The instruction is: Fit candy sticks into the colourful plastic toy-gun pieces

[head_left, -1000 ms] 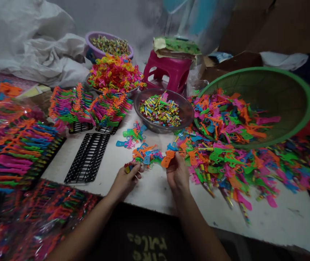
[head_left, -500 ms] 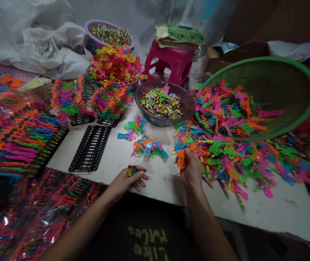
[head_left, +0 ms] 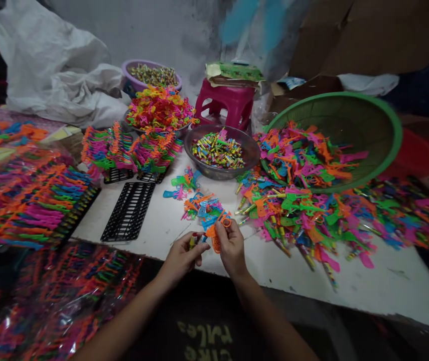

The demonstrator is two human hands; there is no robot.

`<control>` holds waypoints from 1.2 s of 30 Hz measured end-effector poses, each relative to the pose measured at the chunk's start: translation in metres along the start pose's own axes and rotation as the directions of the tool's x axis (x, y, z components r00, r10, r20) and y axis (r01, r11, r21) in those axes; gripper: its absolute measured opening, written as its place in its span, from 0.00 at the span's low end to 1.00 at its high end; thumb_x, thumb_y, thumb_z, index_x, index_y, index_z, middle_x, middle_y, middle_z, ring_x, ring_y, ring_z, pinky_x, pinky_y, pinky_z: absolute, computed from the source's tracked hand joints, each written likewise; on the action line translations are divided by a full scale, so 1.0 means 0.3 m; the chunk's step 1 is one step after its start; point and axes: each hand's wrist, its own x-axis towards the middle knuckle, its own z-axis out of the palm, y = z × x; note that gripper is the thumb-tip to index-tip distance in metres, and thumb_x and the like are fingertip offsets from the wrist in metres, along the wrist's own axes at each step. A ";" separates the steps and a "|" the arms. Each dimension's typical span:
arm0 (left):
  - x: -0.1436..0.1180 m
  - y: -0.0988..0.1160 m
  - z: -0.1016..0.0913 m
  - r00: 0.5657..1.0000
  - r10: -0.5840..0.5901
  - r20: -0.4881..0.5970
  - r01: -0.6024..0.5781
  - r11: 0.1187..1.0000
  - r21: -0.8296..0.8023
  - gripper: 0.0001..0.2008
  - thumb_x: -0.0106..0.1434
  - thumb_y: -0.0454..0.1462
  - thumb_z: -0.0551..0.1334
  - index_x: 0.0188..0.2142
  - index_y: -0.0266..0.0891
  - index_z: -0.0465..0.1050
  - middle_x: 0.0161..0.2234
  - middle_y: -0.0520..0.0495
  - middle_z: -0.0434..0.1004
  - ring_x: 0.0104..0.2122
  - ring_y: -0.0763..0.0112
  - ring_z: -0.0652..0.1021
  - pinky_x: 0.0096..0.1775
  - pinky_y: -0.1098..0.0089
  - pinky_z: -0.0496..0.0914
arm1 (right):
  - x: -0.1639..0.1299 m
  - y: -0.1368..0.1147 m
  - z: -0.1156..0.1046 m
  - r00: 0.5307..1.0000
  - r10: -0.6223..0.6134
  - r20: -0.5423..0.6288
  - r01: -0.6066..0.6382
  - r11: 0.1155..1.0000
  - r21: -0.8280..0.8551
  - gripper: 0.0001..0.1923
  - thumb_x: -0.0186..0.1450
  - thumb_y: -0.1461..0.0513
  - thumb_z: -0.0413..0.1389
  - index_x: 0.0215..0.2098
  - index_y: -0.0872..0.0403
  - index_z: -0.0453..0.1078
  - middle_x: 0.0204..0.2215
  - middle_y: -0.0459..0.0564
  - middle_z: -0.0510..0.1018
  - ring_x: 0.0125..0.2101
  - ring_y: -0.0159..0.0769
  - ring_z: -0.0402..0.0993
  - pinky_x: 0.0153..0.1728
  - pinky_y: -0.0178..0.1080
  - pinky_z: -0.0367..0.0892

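Right hand (head_left: 231, 245), at the near edge of the white table (head_left: 237, 265): fingers closed on an orange plastic toy piece (head_left: 216, 238), held just above the tabletop. Left hand (head_left: 182, 255), close beside it and nearly touching: fingers pinched on a few small coloured tubes (head_left: 193, 241), their tips pointed toward the orange piece. Just beyond both hands, a small heap of assembled toys (head_left: 202, 206); a second small heap (head_left: 184, 183) lies farther back. Centre, a metal bowl (head_left: 252, 150) filled with more small tubes. Right, a tilted green basket (head_left: 387, 125) spilling a broad pile of loose plastic parts (head_left: 304, 210) in pink, orange, green and blue across the table. Left, an empty black slotted rack (head_left: 127, 210); behind it, loaded racks (head_left: 131, 150) bristling with finished toys. Rear, a purple basin (head_left: 131, 67), a pink stool (head_left: 225, 103) and a white sack (head_left: 59, 80). Bottom edge, yellow lettering (head_left: 204, 341) on dark fabric, seen upside down; it appears to read "Like rules", though the words are partly blurred.
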 end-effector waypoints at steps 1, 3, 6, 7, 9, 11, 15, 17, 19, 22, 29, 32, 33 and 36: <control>-0.002 0.003 0.000 1.000 -0.005 0.002 0.005 1.000 -0.004 0.16 0.52 0.46 0.61 0.36 0.37 0.66 0.12 0.59 0.63 0.10 0.83 0.59 0.13 0.80 0.49 | 0.000 0.002 -0.003 1.000 -0.011 -0.005 0.011 1.000 -0.020 0.09 0.60 0.56 0.51 0.27 0.53 0.59 0.21 0.40 0.61 0.22 0.26 0.59 0.24 0.29 0.58; -0.004 0.009 0.001 1.000 -0.021 0.007 0.021 1.000 -0.010 0.16 0.53 0.47 0.59 0.34 0.36 0.67 0.12 0.59 0.62 0.10 0.83 0.58 0.13 0.79 0.48 | 0.002 0.006 -0.010 0.999 -0.037 -0.010 0.036 0.998 -0.049 0.10 0.61 0.56 0.51 0.27 0.53 0.58 0.21 0.40 0.61 0.22 0.26 0.58 0.24 0.29 0.58; -0.002 0.008 0.001 1.000 -0.012 0.013 0.012 1.000 0.023 0.15 0.54 0.47 0.58 0.31 0.36 0.67 0.13 0.58 0.63 0.11 0.83 0.58 0.14 0.79 0.50 | 0.000 0.019 -0.021 0.998 -0.062 -0.006 0.061 0.989 -0.132 0.10 0.61 0.57 0.49 0.27 0.53 0.57 0.21 0.40 0.60 0.22 0.26 0.58 0.24 0.30 0.57; -0.002 0.005 0.001 1.000 0.015 0.012 -0.016 0.999 0.039 0.14 0.54 0.46 0.59 0.31 0.36 0.67 0.14 0.58 0.63 0.12 0.82 0.60 0.15 0.79 0.52 | -0.004 0.026 -0.021 0.997 -0.070 -0.014 0.066 0.981 -0.183 0.10 0.61 0.56 0.49 0.27 0.53 0.57 0.21 0.40 0.61 0.21 0.26 0.58 0.23 0.30 0.57; -0.005 -0.005 0.005 0.997 0.081 0.010 -0.082 0.992 0.092 0.13 0.53 0.45 0.59 0.29 0.36 0.67 0.17 0.57 0.63 0.14 0.81 0.63 0.17 0.78 0.56 | -0.016 0.041 -0.012 0.994 -0.097 -0.057 0.077 0.955 -0.286 0.09 0.62 0.56 0.48 0.27 0.53 0.57 0.20 0.40 0.62 0.21 0.27 0.59 0.24 0.31 0.58; -0.007 -0.016 0.014 0.990 0.139 0.012 -0.139 0.975 0.174 0.12 0.54 0.44 0.59 0.28 0.36 0.68 0.18 0.57 0.63 0.15 0.80 0.64 0.19 0.78 0.58 | -0.026 0.055 0.005 0.985 -0.133 -0.111 0.085 0.929 -0.360 0.10 0.62 0.56 0.47 0.27 0.52 0.57 0.20 0.40 0.63 0.21 0.28 0.60 0.24 0.31 0.58; 0.028 -0.031 0.010 0.983 0.156 0.093 -0.178 0.928 0.328 0.13 0.57 0.45 0.55 0.31 0.38 0.69 0.18 0.55 0.67 0.17 0.76 0.68 0.22 0.76 0.61 | 0.008 0.053 -0.015 0.990 -0.105 -0.093 0.061 0.918 -0.391 0.11 0.61 0.54 0.47 0.27 0.53 0.58 0.20 0.41 0.64 0.22 0.29 0.61 0.24 0.32 0.58; 0.077 -0.032 -0.021 0.985 0.165 0.047 -0.168 0.874 0.456 0.14 0.59 0.45 0.53 0.37 0.39 0.69 0.21 0.53 0.71 0.20 0.73 0.71 0.25 0.75 0.63 | 0.071 0.031 -0.096 0.995 -0.069 -0.077 0.031 0.910 -0.413 0.13 0.60 0.52 0.47 0.28 0.54 0.61 0.21 0.43 0.66 0.23 0.31 0.63 0.26 0.33 0.60; 0.140 -0.032 -0.070 0.957 0.253 -0.140 -0.111 0.768 0.631 0.14 0.60 0.44 0.50 0.40 0.40 0.68 0.28 0.49 0.74 0.27 0.70 0.74 0.30 0.73 0.64 | 0.152 0.002 -0.220 0.973 -0.113 -0.200 -0.008 0.853 -0.521 0.17 0.58 0.50 0.48 0.31 0.56 0.64 0.25 0.49 0.70 0.27 0.35 0.66 0.29 0.37 0.62; 0.228 -0.035 -0.141 0.894 0.327 -0.306 0.049 0.609 0.792 0.12 0.59 0.42 0.53 0.38 0.40 0.68 0.38 0.43 0.73 0.38 0.64 0.72 0.36 0.70 0.63 | 0.251 -0.031 -0.394 0.807 -0.380 -0.452 -0.161 0.595 -0.788 0.28 0.55 0.49 0.51 0.45 0.62 0.63 0.36 0.61 0.70 0.38 0.47 0.65 0.37 0.46 0.60; 0.258 -0.035 -0.218 0.935 0.202 -0.291 0.125 0.580 0.805 0.12 0.55 0.45 0.55 0.25 0.39 0.65 0.21 0.51 0.68 0.24 0.68 0.69 0.26 0.72 0.58 | 0.191 0.052 -0.269 0.986 -0.144 0.082 0.161 0.707 -0.689 0.14 0.59 0.56 0.49 0.34 0.56 0.72 0.30 0.54 0.75 0.29 0.38 0.69 0.31 0.39 0.65; 0.203 -0.016 -0.236 0.963 0.123 -0.239 0.051 0.791 0.610 0.15 0.53 0.48 0.55 0.21 0.39 0.60 0.16 0.57 0.58 0.19 0.75 0.63 0.21 0.75 0.55 | 0.144 0.104 -0.135 0.971 -0.009 0.239 0.139 0.835 -0.533 0.13 0.59 0.56 0.50 0.32 0.54 0.72 0.28 0.50 0.75 0.27 0.35 0.70 0.28 0.36 0.65; 0.184 -0.008 -0.236 0.973 0.093 -0.209 0.028 0.857 0.515 0.15 0.52 0.48 0.56 0.21 0.39 0.59 0.16 0.58 0.55 0.17 0.77 0.60 0.20 0.76 0.54 | 0.138 0.117 -0.102 0.966 0.022 0.256 0.112 0.860 -0.497 0.13 0.60 0.55 0.50 0.32 0.54 0.72 0.27 0.50 0.75 0.28 0.35 0.70 0.29 0.36 0.66; 0.149 0.015 -0.222 0.987 0.065 -0.148 -0.008 0.934 0.356 0.16 0.51 0.48 0.57 0.22 0.39 0.58 0.16 0.60 0.50 0.16 0.80 0.55 0.19 0.77 0.51 | 0.150 0.152 -0.042 0.962 0.073 0.263 0.048 0.903 -0.427 0.14 0.60 0.55 0.50 0.36 0.54 0.72 0.32 0.51 0.76 0.33 0.37 0.71 0.35 0.38 0.66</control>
